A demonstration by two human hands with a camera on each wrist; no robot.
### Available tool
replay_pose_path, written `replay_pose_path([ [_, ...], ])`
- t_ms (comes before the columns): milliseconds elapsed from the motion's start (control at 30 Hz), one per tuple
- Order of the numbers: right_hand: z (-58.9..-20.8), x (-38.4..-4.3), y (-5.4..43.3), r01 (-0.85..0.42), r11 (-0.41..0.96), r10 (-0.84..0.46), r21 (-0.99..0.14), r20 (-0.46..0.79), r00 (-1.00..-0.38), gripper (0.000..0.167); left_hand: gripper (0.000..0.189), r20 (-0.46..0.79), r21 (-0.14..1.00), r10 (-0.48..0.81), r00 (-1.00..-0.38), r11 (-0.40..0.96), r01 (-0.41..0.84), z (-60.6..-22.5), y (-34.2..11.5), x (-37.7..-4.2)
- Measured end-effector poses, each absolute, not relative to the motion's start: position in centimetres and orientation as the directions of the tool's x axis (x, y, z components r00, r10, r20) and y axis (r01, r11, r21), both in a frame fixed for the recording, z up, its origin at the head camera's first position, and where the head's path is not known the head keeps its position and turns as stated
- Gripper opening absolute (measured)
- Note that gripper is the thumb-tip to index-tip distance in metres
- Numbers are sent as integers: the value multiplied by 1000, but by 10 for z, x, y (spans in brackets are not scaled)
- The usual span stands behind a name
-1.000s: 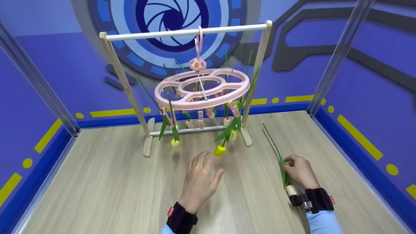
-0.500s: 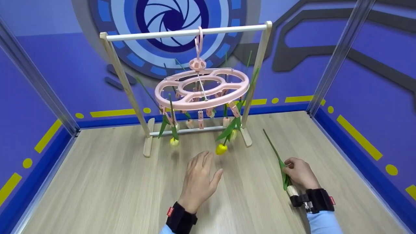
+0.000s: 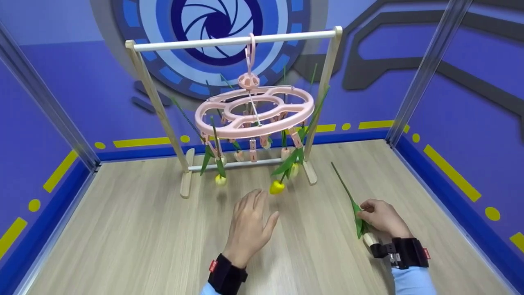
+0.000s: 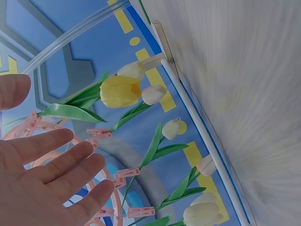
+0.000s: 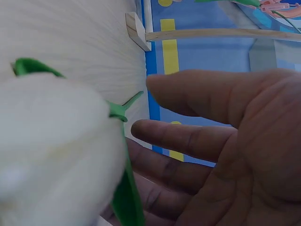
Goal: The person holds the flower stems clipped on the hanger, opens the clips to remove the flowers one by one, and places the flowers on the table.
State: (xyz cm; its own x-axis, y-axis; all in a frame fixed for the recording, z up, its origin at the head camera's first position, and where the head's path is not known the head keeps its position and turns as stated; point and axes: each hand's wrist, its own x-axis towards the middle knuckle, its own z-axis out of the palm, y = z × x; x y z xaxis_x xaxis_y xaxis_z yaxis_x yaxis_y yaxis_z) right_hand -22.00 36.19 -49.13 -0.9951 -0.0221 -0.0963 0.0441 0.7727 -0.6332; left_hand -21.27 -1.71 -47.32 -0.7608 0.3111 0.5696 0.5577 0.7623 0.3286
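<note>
A white tulip (image 3: 357, 219) with green leaves lies on the table at the right in the head view, stem pointing away. My right hand (image 3: 382, 217) is beside its leaves, thumb and fingers loosely bent. In the right wrist view a gap shows between thumb and index finger, and the white bloom (image 5: 56, 150) fills the near left. My left hand (image 3: 249, 229) is held out with straight fingers and nothing in it, just left of a hanging yellow tulip (image 3: 277, 187). Several tulips hang bloom-down from the pegs of a pink round clip hanger (image 3: 254, 133).
The hanger hooks over the white top bar (image 3: 188, 44) of a wooden-legged rack standing at the table's back. Printed blue panels (image 3: 470, 123) wall the table (image 3: 123, 237) on the left, back and right. A pink peg (image 3: 253, 151) at the hanger's front holds nothing.
The loose tulip's stem end has dropped slightly and come to rest. My right hand and wrist have shifted a little right. The hanging yellow tulip sways slightly; my left hand has barely moved.
</note>
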Motion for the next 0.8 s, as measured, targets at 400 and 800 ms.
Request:
replay_pose_path([
  [400,-475,-212,353,-25,780,-58,-625,-32,-998,41,51,629,343,280,-726,737,582,-472,-22,-216],
  [800,-456,-209,328,-165,744,-135,-648,96,-986,34,49,626,472,267,-733,618,629,-463,-22,-216],
])
